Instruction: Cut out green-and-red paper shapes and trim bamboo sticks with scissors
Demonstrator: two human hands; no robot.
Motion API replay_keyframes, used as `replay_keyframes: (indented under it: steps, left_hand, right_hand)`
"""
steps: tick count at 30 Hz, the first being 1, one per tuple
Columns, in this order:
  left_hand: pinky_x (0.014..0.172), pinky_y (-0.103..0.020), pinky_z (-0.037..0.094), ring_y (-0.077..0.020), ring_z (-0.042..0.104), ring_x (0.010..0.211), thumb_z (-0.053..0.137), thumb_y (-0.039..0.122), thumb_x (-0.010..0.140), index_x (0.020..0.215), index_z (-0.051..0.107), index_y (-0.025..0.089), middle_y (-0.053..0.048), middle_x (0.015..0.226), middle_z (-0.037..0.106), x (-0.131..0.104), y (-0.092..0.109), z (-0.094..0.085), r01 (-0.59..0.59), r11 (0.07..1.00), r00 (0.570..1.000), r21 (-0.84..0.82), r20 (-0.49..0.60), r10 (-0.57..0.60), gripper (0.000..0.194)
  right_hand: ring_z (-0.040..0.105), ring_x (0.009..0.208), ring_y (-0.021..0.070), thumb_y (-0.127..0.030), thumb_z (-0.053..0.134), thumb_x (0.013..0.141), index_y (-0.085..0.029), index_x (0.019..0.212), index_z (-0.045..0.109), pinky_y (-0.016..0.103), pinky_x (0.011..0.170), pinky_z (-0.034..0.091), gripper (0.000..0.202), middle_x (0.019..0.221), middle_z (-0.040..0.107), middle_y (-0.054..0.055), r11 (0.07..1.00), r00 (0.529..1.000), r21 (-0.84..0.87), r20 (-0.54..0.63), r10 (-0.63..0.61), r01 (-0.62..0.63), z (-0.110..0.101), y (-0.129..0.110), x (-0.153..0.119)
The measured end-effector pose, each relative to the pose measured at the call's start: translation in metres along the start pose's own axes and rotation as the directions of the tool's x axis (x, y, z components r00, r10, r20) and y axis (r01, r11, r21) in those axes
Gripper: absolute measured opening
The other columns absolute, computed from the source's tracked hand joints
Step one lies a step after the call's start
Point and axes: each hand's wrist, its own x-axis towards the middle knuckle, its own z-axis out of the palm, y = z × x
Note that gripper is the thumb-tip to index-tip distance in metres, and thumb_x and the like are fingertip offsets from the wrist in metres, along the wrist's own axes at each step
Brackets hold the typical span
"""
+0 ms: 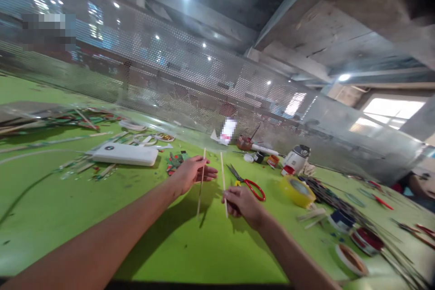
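My left hand (190, 173) holds a thin wooden stick (200, 195) near its upper part, by the thumb; the other fingers reach out behind it. A second pale wooden stick (222, 170) stands nearly upright in my right hand (243, 203), pinched low between thumb and fingers. The two sticks are apart, above the green tabletop (190, 253). Just beyond my right hand lie scissors with red handles (254, 190), blades apart. Small green and red pieces (174, 161) lie behind my left hand.
To the left, a white power bank (125, 154) rests among sticks. On the right are a clear yellow tape roll (298, 191), paint jars (367, 241), a lid (351, 259) and dark sticks (335, 199). A perforated screen (190, 86) stands behind. A person's arm (419, 186) shows far right.
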Motion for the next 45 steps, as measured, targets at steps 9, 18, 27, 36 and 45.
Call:
replay_keyframes:
  steps: [9, 18, 27, 36, 45]
  left_hand:
    - [0.066, -0.032, 0.049, -0.0187, 0.066, 0.065, 0.049, 0.023, 0.085, 0.09, 0.051, 0.014, -0.009, 0.07, 0.069, 0.01, -0.014, -0.008, -0.013, 0.99, 0.995, 0.141, 0.1, -0.001, 0.01]
    - [0.053, -0.024, 0.036, -0.012, 0.053, 0.054, 0.054, 0.027, 0.082, 0.091, 0.055, 0.014, -0.005, 0.066, 0.066, 0.009, -0.01, -0.013, -0.048, 0.978, 0.996, 0.204, 0.08, 0.032, 0.016]
    - [0.057, -0.025, 0.037, -0.0127, 0.055, 0.056, 0.053, 0.028, 0.082, 0.092, 0.054, 0.011, -0.004, 0.065, 0.065, 0.012, -0.019, -0.013, -0.067, 0.971, 0.992, 0.228, 0.122, 0.04, 0.02]
    - [0.044, -0.02, 0.022, -0.006, 0.038, 0.043, 0.052, 0.037, 0.081, 0.09, 0.059, 0.01, 0.001, 0.056, 0.057, 0.006, -0.009, -0.008, -0.086, 0.928, 0.993, 0.362, 0.101, 0.052, 0.029]
    - [0.043, -0.02, 0.027, -0.0087, 0.037, 0.038, 0.046, 0.04, 0.084, 0.088, 0.059, 0.015, 0.003, 0.045, 0.053, -0.008, -0.004, 0.007, -0.406, 0.634, 0.912, 0.658, 0.249, 0.326, 0.028]
  right_hand:
    - [0.033, 0.034, 0.0048, -0.042, 0.057, 0.075, -0.018, 0.051, 0.046, 0.021, 0.042, 0.026, 0.036, 0.038, 0.044, -0.007, 0.96, 0.853, -0.215, -0.521, 0.042, -0.179, -0.098, 0.045, -0.026]
    - [0.037, 0.034, 0.0091, -0.047, 0.071, 0.06, -0.017, 0.043, 0.051, 0.026, 0.042, 0.03, 0.04, 0.035, 0.046, -0.002, 0.965, 0.767, -0.256, -0.631, -0.117, -0.063, -0.131, 0.041, -0.084]
    - [0.058, 0.061, 0.0166, -0.059, 0.044, 0.083, -0.019, 0.091, 0.063, 0.032, 0.052, 0.044, 0.045, 0.078, 0.063, 0.007, 0.717, 0.264, -0.053, -0.909, -0.324, 0.695, -0.09, -0.009, -0.137]
    - [0.061, 0.07, 0.0187, -0.048, 0.04, 0.086, -0.011, 0.09, 0.065, 0.031, 0.063, 0.049, 0.044, 0.08, 0.067, 0.01, 0.839, 0.778, -0.544, -0.521, -0.351, 0.015, -0.084, 0.032, -0.034]
    - [0.058, 0.087, 0.0278, -0.016, 0.065, 0.057, -0.016, 0.112, 0.061, 0.031, 0.07, 0.039, 0.055, 0.091, 0.066, 0.013, 0.591, 0.96, -0.796, -0.25, -0.128, -0.129, -0.073, 0.025, 0.015]
